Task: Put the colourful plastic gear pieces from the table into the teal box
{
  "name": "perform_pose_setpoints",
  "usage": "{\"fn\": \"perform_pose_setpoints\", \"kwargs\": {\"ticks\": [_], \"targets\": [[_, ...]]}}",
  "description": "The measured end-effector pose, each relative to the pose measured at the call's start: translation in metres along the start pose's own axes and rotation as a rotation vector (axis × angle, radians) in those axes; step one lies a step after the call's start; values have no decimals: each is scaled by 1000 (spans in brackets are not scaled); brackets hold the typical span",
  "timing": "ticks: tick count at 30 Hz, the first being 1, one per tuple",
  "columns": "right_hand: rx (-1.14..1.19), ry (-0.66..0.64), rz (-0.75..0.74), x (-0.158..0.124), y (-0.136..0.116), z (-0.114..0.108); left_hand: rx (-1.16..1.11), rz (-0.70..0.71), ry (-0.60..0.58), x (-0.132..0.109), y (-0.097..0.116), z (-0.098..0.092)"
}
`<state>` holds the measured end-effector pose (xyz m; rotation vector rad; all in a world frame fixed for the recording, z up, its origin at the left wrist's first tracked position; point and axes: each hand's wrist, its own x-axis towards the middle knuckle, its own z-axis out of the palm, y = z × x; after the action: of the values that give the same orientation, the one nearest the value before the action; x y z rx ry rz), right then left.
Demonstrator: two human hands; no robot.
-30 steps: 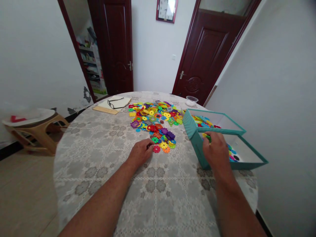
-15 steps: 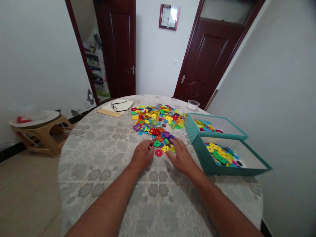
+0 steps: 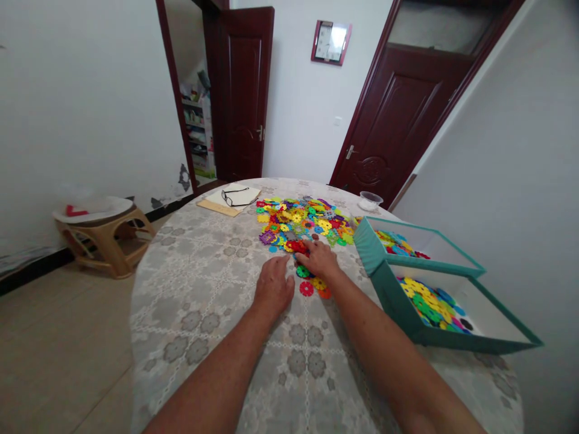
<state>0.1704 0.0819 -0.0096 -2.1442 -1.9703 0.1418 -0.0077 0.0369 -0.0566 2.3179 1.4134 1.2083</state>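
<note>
Many plastic snowflake discs [image 3: 296, 217] in mixed colours lie heaped on the table, with a smaller cluster reaching toward me. Over that cluster, my right hand [image 3: 320, 260] rests its fingertips on red snowflake discs [image 3: 297, 246], thumb and fingers apart. My left hand [image 3: 272, 282] lies just left of the cluster, its thumb spread from the index finger and nothing visible between them. Between my hands and forearms sit a green disc [image 3: 303, 272], a pinkish-red disc [image 3: 306, 289] and a yellow disc [image 3: 319, 283]. My right hand hides part of the cluster.
A teal box [image 3: 398, 313] with two sections stands at the right, discs in both. Glasses [image 3: 230, 198] lie on a notebook [image 3: 244, 196] at the back left. A clear bowl [image 3: 370, 200] stands at the far edge. Left of the table is a stool [image 3: 104, 235].
My right hand has moved left and away from me, onto the red discs. The left thumb and index finger have come apart. The whole view has shifted right and slightly down.
</note>
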Motion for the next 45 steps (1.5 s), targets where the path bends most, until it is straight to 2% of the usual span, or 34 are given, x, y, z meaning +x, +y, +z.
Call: {"fn": "perform_pose_setpoints", "kwargs": {"ticks": [5,9,13,15,18,23,26,30,35,41,45], "targets": [[14,-9,-276,-26,5,2,20,-58,5,1,3,1],[90,20,-379,-58,11,-3,29,-69,-71,3,8,-5],[314,30,-443,-83,18,-6,1,-32,-176,4,16,-15],[463,40,-392,-90,25,-7,-26,32,-248,4,20,-19],[734,54,-206,-97,37,-12,-70,132,-336,4,25,-23],[1231,10,62,-105,57,-18,-92,201,-370,5,26,-24],[1404,87,181,-110,67,-18,-100,217,-388,6,25,-24],[1612,199,227,-114,77,-15,-112,231,-399,6,26,-24],[1666,243,210,-115,79,-16,-180,212,-340,7,24,-22],[1645,354,113,-113,76,-22,-280,234,-253,8,18,-17],[1544,354,120,-108,78,-14,-296,249,-228,8,15,-14]]}}
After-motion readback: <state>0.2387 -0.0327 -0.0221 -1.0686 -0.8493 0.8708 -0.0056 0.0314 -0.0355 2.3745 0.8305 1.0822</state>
